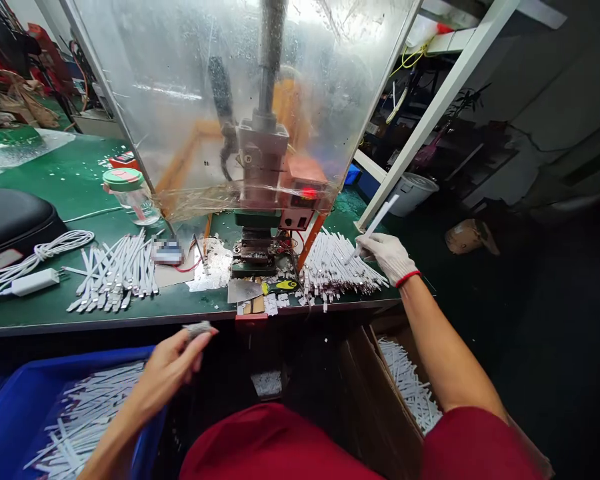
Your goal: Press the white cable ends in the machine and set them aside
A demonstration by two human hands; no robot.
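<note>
My right hand [387,257], in a white glove with a red cuff, pinches a short white cable [377,217] that slants up above the table's right end. Just left of that hand lies a heaped pile of white cables [337,263] with metal plug ends. My bare left hand [177,357] is in front of the table edge with its fingers closed. Something grey-white shows at its fingertips; I cannot make out whether it is held or worn. A press machine [260,180] stands mid-table behind a clear plastic shield [170,87].
A second cable pile [117,273] lies left of the press. A scraper [280,287] rests at the front edge among white scraps. Below are a blue bin [35,373] and a cardboard box [375,380], both holding cables. A lidded jar [130,193] and a charger [35,283] are left.
</note>
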